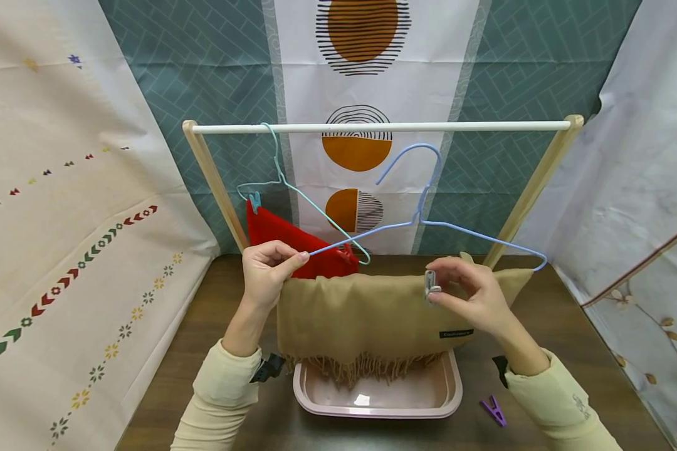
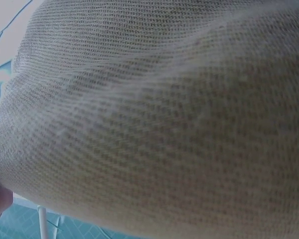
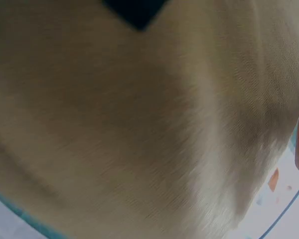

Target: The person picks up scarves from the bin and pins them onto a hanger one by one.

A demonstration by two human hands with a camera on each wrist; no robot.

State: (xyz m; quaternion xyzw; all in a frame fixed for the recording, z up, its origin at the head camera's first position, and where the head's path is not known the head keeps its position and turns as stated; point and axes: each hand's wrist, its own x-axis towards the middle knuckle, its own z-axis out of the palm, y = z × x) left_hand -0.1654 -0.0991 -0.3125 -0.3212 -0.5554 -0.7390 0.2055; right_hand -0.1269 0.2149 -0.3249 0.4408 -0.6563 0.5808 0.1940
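Note:
My left hand [image 1: 264, 270] pinches the left end of a blue clothes hanger [image 1: 420, 207] at the top corner of a tan fringed scarf [image 1: 367, 313]. The hanger's hook points up in front of the rack, off the rod. Between thumb and fingers, my right hand [image 1: 471, 291] holds a small grey clothespin [image 1: 430, 285] near the scarf's upper edge. The scarf hangs below the hanger, its dark label [image 1: 456, 334] at lower right. Scarf cloth [image 2: 154, 119] fills most of the left wrist view; in the right wrist view the same scarf [image 3: 139, 129] hides nearly everything.
A white rod [image 1: 372, 128] on wooden posts spans the back. From it hangs a mint hanger [image 1: 282, 172] with a red cloth [image 1: 276, 238] clipped on. Under the scarf's fringe stands a pink basin [image 1: 372, 411]. A purple clothespin [image 1: 493, 411] lies on the table at right.

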